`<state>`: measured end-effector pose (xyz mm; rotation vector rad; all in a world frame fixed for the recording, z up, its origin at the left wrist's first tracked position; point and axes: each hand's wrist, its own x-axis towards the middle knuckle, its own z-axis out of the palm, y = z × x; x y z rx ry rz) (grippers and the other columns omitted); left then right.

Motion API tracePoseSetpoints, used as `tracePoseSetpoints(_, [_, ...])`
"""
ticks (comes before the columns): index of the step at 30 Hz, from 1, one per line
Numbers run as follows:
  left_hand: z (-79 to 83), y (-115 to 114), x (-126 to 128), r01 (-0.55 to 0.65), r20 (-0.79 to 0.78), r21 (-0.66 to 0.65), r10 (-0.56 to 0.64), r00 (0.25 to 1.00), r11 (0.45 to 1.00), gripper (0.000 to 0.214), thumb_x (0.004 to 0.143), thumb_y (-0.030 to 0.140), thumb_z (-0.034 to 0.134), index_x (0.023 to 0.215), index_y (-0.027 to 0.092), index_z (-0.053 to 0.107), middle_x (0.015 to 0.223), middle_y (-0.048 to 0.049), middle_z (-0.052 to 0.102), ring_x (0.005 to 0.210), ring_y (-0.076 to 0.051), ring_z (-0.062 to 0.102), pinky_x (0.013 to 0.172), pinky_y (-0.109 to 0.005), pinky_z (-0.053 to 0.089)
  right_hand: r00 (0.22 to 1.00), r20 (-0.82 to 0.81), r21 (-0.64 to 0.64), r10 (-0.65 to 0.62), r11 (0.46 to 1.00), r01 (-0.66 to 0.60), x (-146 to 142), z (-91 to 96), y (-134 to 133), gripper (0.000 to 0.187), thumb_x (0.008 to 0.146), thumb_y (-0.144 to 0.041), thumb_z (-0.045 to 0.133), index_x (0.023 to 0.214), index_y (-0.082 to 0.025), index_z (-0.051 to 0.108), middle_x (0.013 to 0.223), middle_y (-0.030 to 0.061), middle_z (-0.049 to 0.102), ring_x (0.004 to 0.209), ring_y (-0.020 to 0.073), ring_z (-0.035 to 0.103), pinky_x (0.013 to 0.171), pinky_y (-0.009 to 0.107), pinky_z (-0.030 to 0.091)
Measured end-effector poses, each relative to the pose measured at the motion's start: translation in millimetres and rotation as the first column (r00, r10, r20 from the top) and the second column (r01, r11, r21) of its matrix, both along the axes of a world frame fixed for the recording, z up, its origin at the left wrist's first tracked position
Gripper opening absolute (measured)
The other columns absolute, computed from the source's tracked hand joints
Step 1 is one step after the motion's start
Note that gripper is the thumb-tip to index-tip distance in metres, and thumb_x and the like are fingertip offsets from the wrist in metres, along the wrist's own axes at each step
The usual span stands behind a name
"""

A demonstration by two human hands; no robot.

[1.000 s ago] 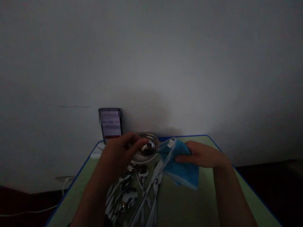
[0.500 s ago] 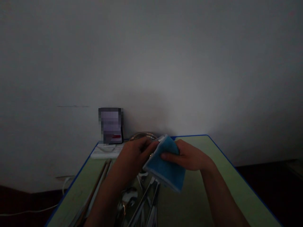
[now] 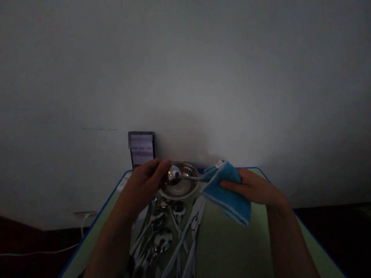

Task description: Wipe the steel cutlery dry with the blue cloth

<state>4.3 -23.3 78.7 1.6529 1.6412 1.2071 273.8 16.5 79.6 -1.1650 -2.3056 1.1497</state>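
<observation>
My left hand (image 3: 149,183) is closed on the bowl end of a shiny metal spoon (image 3: 174,175), thumb and fingers at its edge. The spoon's handle points right and runs into a folded blue cloth (image 3: 227,191) with a pale edge and a small white tag. My right hand (image 3: 255,187) grips that cloth, its thumb lying on top; the handle's end is hidden inside the folds. Behind and below the spoon stands a round metal bowl (image 3: 180,190).
Several metal spoons (image 3: 162,240) and table knives (image 3: 189,227) lie on the green, blue-edged table (image 3: 228,251) below my hands. A phone (image 3: 142,148) showing a timer leans against the wall (image 3: 232,77). A white cable (image 3: 40,253) runs at the lower left.
My hands have moved apart, the cloth going right with my right hand. The spoon between them now shows, and the bowl is more visible. The view has shifted slightly.
</observation>
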Motion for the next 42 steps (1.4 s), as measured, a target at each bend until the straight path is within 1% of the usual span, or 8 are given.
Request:
tracePoseSetpoints(8, [-2.4,2,26,0.050,-0.193,-0.074,-0.064,0.979,0.996,0.042,0.088,0.049,0.031,0.068,0.021,0.054,0.048,0.0045,0.053,0.045,-0.014,0.050,0.045,-0.024,0.036,0.999,0.034,0.022,0.037,0.999,-0.037,-9,-1.5,0,0.037,0.083,-0.051,0.047,0.080,-0.016,0.059,0.071,0.0004,0.062,0.062,0.0121,0.056,0.055,0.022,0.044])
tracePoseSetpoints(13, [0.8,3,30,0.072,-0.215,-0.027,-0.076,0.974,0.997,0.042,0.088,0.052,0.032,0.079,0.020,0.059,0.071,0.0013,0.063,0.064,-0.016,0.057,0.057,-0.025,0.041,0.985,0.164,0.361,-0.054,0.932,-0.009,-25,5.0,-8,0.034,0.085,-0.047,0.047,0.075,-0.017,0.060,0.073,0.0022,0.065,0.062,0.0129,0.055,0.059,0.025,0.039])
tracePoseSetpoints(16, [3.9,2,27,0.054,-0.184,-0.064,-0.065,0.981,0.997,0.043,0.086,0.054,0.036,0.075,0.019,0.060,0.067,0.0014,0.063,0.062,-0.016,0.058,0.053,-0.023,0.041,0.977,0.171,0.451,-0.127,0.892,0.038,-27,11.3,-13,0.034,0.084,-0.048,0.048,0.076,-0.017,0.061,0.073,0.0027,0.065,0.063,0.0143,0.056,0.059,0.025,0.038])
tracePoseSetpoints(22, [5.8,-1,19,0.049,-0.017,-0.013,-0.049,0.999,0.999,0.030,0.078,0.044,0.057,0.096,0.020,0.061,0.073,0.0011,0.066,0.056,-0.013,0.061,0.050,-0.022,0.047,0.990,0.096,0.355,-0.102,0.933,0.061,-20,13.2,-13,0.032,0.084,-0.047,0.049,0.077,-0.017,0.060,0.075,0.0019,0.065,0.066,0.0145,0.057,0.059,0.024,0.040])
tracePoseSetpoints(26, [5.3,-4,13,0.065,0.062,0.083,-0.070,0.996,0.994,0.044,0.077,0.035,0.061,0.120,0.025,0.054,0.092,-0.0013,0.071,0.062,-0.013,0.064,0.058,-0.023,0.052,0.994,0.082,0.282,-0.073,0.958,0.047,-13,11.6,-11,0.033,0.086,-0.046,0.045,0.073,-0.017,0.056,0.070,0.0004,0.062,0.061,0.0122,0.056,0.057,0.023,0.040])
tracePoseSetpoints(31, [5.8,-5,18,0.070,-0.167,0.053,-0.060,0.984,0.996,0.029,0.081,0.036,0.056,0.106,0.024,0.067,0.084,-0.0018,0.075,0.073,-0.018,0.068,0.066,-0.027,0.052,0.988,0.115,0.360,-0.107,0.931,0.059,-21,9.6,-12,0.035,0.087,-0.046,0.044,0.071,-0.017,0.056,0.070,0.0014,0.063,0.062,0.0131,0.057,0.057,0.024,0.038])
tracePoseSetpoints(37, [5.8,-9,39,0.273,-0.386,0.169,-0.191,0.902,0.947,0.026,0.082,0.024,0.053,0.101,0.029,0.069,0.089,0.0013,0.074,0.077,-0.018,0.069,0.067,-0.024,0.051,0.991,0.074,0.449,-0.111,0.891,0.066,-46,1.7,-16,0.021,0.088,-0.033,0.045,0.077,-0.019,0.056,0.078,0.0019,0.066,0.069,0.0152,0.059,0.062,0.025,0.037])
tracePoseSetpoints(42, [7.7,-11,43,0.202,-0.441,0.265,-0.068,0.895,0.943,0.024,0.082,0.024,0.052,0.097,0.029,0.071,0.088,0.0022,0.074,0.069,-0.017,0.069,0.063,-0.023,0.050,0.990,0.055,0.467,-0.129,0.880,0.088,-54,-0.9,-17,0.024,0.088,-0.035,0.044,0.076,-0.019,0.056,0.076,0.0025,0.066,0.068,0.0154,0.059,0.061,0.026,0.037])
